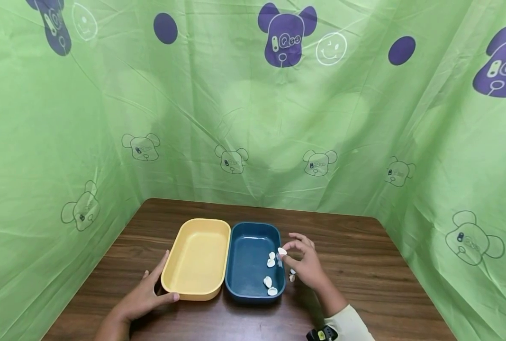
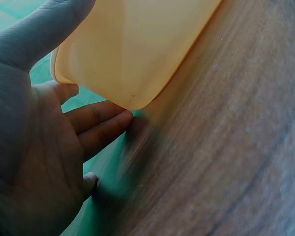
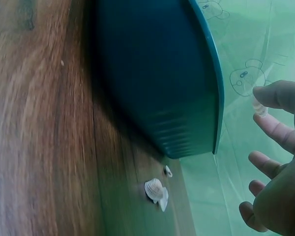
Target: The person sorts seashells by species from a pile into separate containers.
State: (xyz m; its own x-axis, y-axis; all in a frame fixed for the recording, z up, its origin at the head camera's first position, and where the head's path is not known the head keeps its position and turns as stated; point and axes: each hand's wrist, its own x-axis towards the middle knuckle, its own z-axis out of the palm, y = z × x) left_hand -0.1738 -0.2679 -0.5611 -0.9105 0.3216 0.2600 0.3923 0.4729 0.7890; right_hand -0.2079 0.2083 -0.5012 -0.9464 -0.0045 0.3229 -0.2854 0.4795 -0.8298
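In the head view a yellow tray [image 1: 197, 260] and a dark blue tray [image 1: 248, 253] stand side by side on the table. My left hand [image 1: 144, 293] rests against the yellow tray's near left corner; in the left wrist view its fingers [image 2: 101, 130] are fairly straight and touch the wall. Thumb and index finger of my right hand [image 1: 304, 260] pinch a small white seashell [image 1: 282, 251] over the blue tray's right rim. Several white shells [image 1: 268, 282] lie inside that tray. Beside its right wall, loose shells [image 3: 154, 190] lie on the wood, partly hidden by my hand in the head view.
Dark wood tabletop [image 1: 355, 251] surrounds the trays. Green printed curtains [image 1: 236, 104] hang behind the table and along both sides. A black device [image 1: 322, 334] is strapped at my right wrist, by a pale sleeve [image 1: 348, 324].
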